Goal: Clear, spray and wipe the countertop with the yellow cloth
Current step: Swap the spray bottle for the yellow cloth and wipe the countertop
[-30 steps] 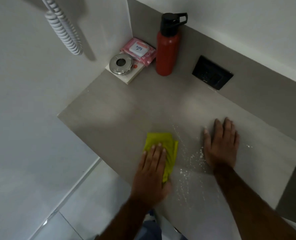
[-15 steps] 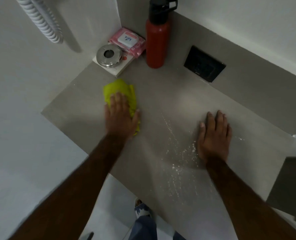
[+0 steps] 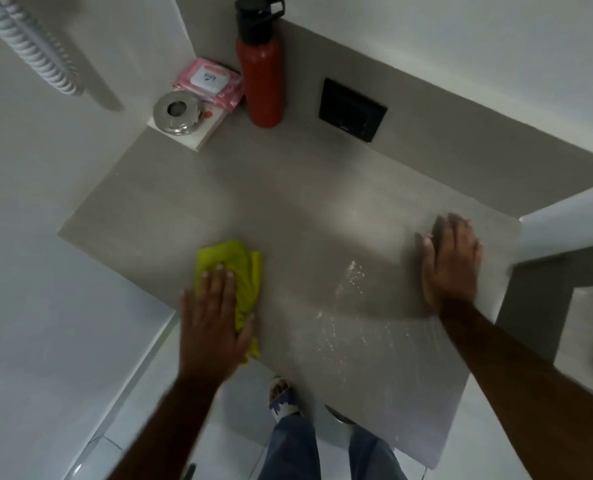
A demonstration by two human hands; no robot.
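The yellow cloth is pressed flat against the worktop near its front left edge by the left hand, whose fingers are spread out over the cloth rather than curled around it; nothing is gripped, only held down. The right hand is laid palm-down on the bare surface towards the right end, fingers extended and holding nothing, seemingly as a brace. Between the two hands a streak of white specks and wet smears is seen, lying to the right of the cloth, with its length running roughly from front to back. The left hand is judged the nearer one, so a sideways sweep to the right is probably called for. A red bottle is left standing at the back, well apart.
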